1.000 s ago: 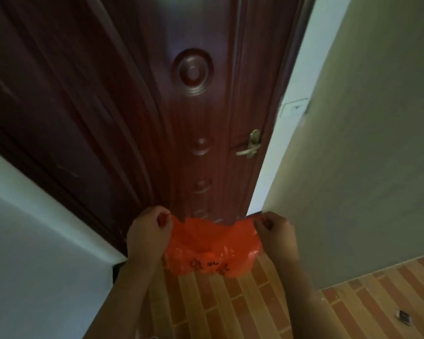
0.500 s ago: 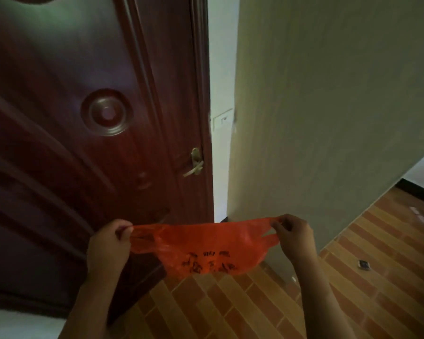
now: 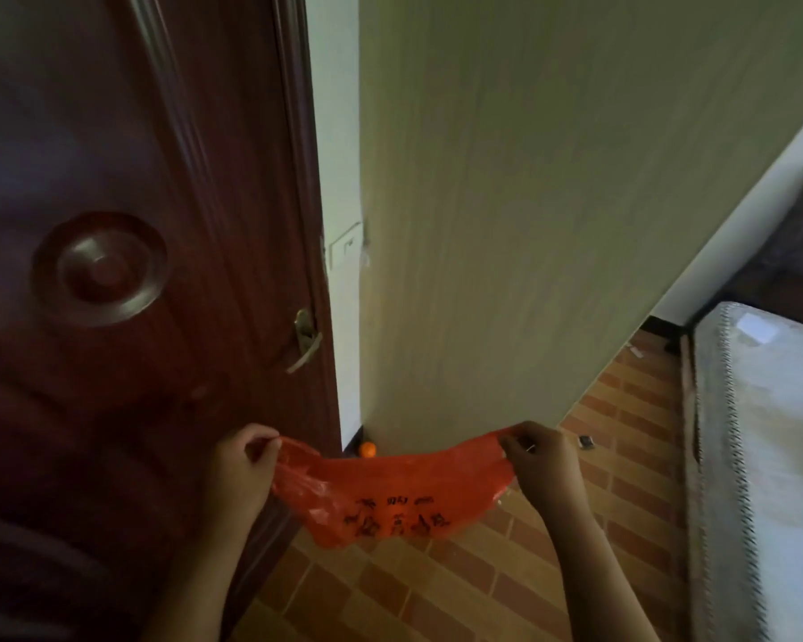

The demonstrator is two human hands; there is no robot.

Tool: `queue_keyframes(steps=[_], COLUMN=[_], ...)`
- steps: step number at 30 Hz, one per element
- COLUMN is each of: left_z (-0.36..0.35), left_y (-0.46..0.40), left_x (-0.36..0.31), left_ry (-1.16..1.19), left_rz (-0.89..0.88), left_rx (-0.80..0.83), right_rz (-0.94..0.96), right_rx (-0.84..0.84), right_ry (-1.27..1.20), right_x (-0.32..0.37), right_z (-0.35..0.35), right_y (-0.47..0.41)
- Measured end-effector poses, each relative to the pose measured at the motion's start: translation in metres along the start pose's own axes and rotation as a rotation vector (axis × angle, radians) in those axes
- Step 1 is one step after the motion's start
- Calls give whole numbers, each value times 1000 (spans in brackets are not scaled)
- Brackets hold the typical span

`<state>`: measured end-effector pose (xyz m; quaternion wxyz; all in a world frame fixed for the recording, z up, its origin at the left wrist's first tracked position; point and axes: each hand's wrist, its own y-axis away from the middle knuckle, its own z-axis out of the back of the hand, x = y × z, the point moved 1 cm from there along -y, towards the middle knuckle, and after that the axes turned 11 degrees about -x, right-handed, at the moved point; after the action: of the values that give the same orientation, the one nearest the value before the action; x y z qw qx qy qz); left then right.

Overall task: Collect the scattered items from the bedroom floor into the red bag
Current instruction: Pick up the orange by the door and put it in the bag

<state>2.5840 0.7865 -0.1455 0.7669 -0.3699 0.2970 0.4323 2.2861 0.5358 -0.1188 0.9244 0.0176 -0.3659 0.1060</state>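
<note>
Two hands hold the red bag [image 3: 385, 493] stretched between them at chest front: the left hand [image 3: 239, 465] pinches its left edge, the right hand [image 3: 545, 461] pinches the right edge. Behind it lie a small orange ball [image 3: 368, 449] at the wall corner, brick-pattern floor [image 3: 460, 581], dark wooden door [image 3: 135, 271], and mattress [image 3: 770, 433] at right.

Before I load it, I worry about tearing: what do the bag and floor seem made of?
Bag: thin red plastic film, it seems, glossy, crinkled and sagging between the hands. Floor: probably tile or vinyl in a brick pattern, with a faint sheen.
</note>
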Motion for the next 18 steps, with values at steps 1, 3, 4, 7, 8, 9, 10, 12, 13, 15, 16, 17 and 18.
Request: queue_keyframes(steps=[1, 3, 4, 7, 8, 9, 10, 12, 13, 15, 16, 17, 18], left_z=[-9, -21, -28, -46, -51, -58, -64, -76, -83, -98, -105, -113, -120], left_y=[1, 5, 6, 9, 8, 7, 4, 1, 0, -2, -3, -3, -4], left_x=[3, 5, 5, 1, -1, -3, -5, -10, -13, -18, -20, -22, -23], left_ry=[22, 44, 55, 74, 69, 64, 51, 37, 40, 34, 24, 18, 13], left_rz=[6, 34, 39, 23, 18, 15, 11, -1, -6, -17, -18, -21, -18], left_rx=[33, 91, 111, 159, 166, 168, 168, 175, 180, 198, 205, 210, 212], right_rz=[-15, -42, -58, -91, -105, -120, -129, -134, -139, -154, -158, -161, -165], right_rx=[0, 16, 18, 6, -1, -8, -9, 0, 8, 19, 25, 31, 41], right_ry=[12, 28, 35, 44, 47, 48, 48, 57, 59, 52, 52, 51, 48], right_x=[-1, -3, -6, -13, -17, -20, -24, -31, -36, -46, -50, -56, -61], right_z=[0, 1, 2, 5, 6, 5, 5, 3, 1, -5, -8, -11, -15], right_y=[5, 14, 16, 15, 11, 7, 1, -10, -17, -28, -34, -40, -46])
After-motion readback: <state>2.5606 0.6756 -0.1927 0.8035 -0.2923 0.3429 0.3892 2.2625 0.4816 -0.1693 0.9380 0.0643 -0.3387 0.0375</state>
